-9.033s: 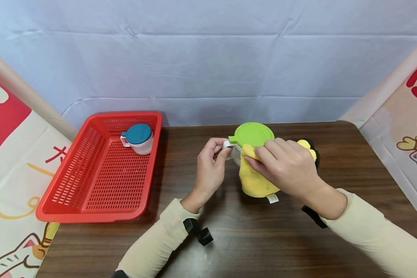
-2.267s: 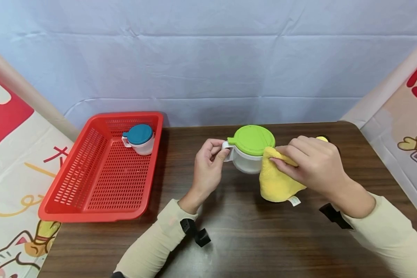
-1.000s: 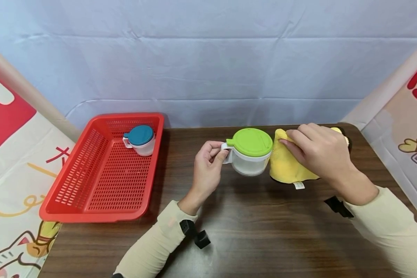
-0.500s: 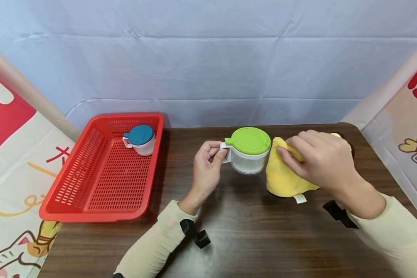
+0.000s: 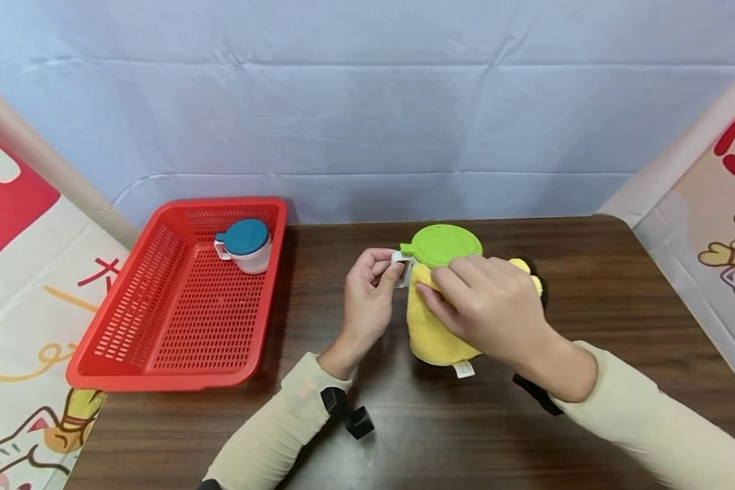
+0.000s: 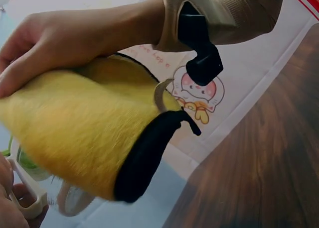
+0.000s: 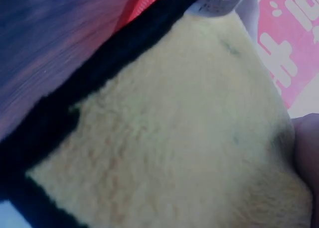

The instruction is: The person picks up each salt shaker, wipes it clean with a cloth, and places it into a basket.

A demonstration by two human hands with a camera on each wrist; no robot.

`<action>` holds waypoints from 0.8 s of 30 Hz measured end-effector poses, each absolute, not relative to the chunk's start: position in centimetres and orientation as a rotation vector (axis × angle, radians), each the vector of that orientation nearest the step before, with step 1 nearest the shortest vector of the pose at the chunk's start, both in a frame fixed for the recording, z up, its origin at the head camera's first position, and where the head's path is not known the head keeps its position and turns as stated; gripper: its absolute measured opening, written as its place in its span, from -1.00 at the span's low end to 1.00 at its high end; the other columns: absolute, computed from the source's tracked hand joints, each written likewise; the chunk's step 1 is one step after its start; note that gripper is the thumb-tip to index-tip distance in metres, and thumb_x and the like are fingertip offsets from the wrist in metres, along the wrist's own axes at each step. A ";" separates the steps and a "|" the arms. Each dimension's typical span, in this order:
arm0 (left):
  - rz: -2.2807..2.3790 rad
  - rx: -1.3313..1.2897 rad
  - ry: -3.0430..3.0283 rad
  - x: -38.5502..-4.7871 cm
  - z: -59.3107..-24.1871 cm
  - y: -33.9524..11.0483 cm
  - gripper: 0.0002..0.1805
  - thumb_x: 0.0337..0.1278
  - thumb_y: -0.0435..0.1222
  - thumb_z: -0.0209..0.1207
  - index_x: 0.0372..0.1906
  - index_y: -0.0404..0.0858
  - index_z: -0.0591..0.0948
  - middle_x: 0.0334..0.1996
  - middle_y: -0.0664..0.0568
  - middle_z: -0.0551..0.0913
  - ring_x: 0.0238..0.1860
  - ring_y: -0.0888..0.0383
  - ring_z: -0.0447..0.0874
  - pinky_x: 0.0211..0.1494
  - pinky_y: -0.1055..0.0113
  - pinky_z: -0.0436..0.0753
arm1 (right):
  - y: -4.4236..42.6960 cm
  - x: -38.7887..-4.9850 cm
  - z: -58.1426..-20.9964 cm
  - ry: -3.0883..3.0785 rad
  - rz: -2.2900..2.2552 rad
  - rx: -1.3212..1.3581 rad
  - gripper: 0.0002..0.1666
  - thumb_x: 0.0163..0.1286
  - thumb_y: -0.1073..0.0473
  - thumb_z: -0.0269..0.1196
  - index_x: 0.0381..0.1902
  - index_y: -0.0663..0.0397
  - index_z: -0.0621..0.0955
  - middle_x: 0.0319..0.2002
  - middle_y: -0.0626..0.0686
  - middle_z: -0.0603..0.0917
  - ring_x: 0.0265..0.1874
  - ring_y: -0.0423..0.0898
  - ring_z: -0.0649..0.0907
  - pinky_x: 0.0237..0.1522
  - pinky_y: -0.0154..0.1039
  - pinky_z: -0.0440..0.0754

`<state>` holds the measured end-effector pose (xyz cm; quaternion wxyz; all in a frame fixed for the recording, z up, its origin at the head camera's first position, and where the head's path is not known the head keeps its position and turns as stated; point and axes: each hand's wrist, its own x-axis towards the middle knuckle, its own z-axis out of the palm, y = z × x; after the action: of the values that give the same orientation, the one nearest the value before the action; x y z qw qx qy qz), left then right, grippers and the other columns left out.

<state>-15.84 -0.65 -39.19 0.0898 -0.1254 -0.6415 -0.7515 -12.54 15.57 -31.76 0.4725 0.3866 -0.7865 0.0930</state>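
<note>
My left hand (image 5: 367,299) pinches the white handle (image 5: 402,262) of a clear seasoning jar with a green lid (image 5: 444,245). The jar stays upright, lid on. In my right hand (image 5: 496,303) is a bunched yellow cloth (image 5: 435,330) with black edging and a small white tag. The cloth hangs across the front of the jar and hides most of its clear body. In the left wrist view the plush cloth (image 6: 84,128) hangs below the right hand, near the jar's handle (image 6: 30,193). The cloth (image 7: 164,113) fills most of the right wrist view.
A red perforated plastic basket (image 5: 257,340) stands on the left of the dark wood table (image 5: 441,435). Inside its far right corner sits another jar with a blue lid (image 5: 246,237). A pale cloth backdrop (image 5: 367,122) rises behind the table's far edge.
Over the last half second my right hand has carried the cloth left, from beside the jar to across its front. My left hand and the jar have hardly moved.
</note>
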 end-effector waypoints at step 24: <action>-2.173 -0.460 -1.857 -15.5 -39.4 -0.1 -0.87 0.42 -0.54 0.09 -0.04 -0.54 0.51 -0.12 -0.37 0.73 -0.20 0.19 0.69 -0.15 0.42 0.64 | 13.5 -13.2 -32.5 -2.021 0.068 0.745 -0.63 0.48 0.23 0.05 -0.59 0.12 0.43 -0.71 0.01 0.30 -0.75 -0.04 0.32 -0.71 -0.22 0.24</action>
<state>-15.50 -0.12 -39.38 0.1228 -0.1578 -0.6365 -0.7449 -13.24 13.46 -32.45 0.4737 0.3043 -0.8260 0.0280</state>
